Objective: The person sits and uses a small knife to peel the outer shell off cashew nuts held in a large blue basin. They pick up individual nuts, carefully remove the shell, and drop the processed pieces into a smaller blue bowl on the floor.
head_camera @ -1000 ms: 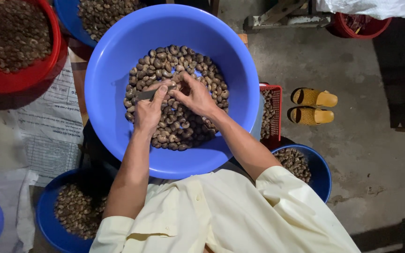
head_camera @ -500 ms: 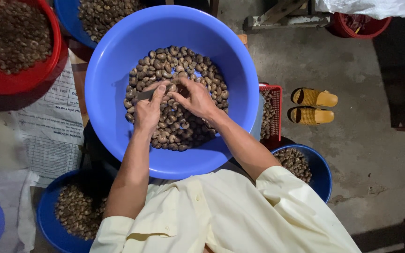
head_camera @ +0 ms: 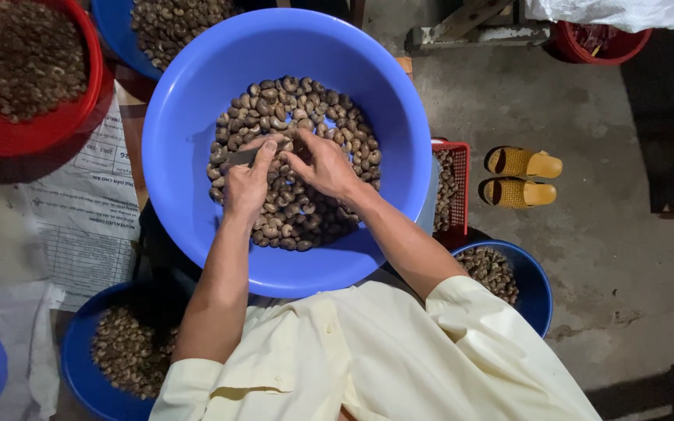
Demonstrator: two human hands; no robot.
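A large blue basin (head_camera: 196, 101) sits in front of me with a heap of brown cashew nuts (head_camera: 306, 210) in its bottom. Over the heap my left hand (head_camera: 245, 183) grips a small grey knife (head_camera: 237, 157), blade pointing left. My right hand (head_camera: 323, 165) meets it from the right, fingertips pinched around a nut against the left thumb. The nut itself is mostly hidden by the fingers.
Red basin (head_camera: 79, 117) of nuts at top left, another blue basin (head_camera: 118, 31) behind. Blue bowls of nuts at lower left (head_camera: 76, 351) and lower right (head_camera: 536, 284). A red crate (head_camera: 458, 195) is right of the basin. Yellow sandals (head_camera: 520, 178) lie on concrete. Printed paper (head_camera: 79, 226) at left.
Both hands stay over the nut heap in nearly the same place; only the fingers shift slightly around the nut and knife.
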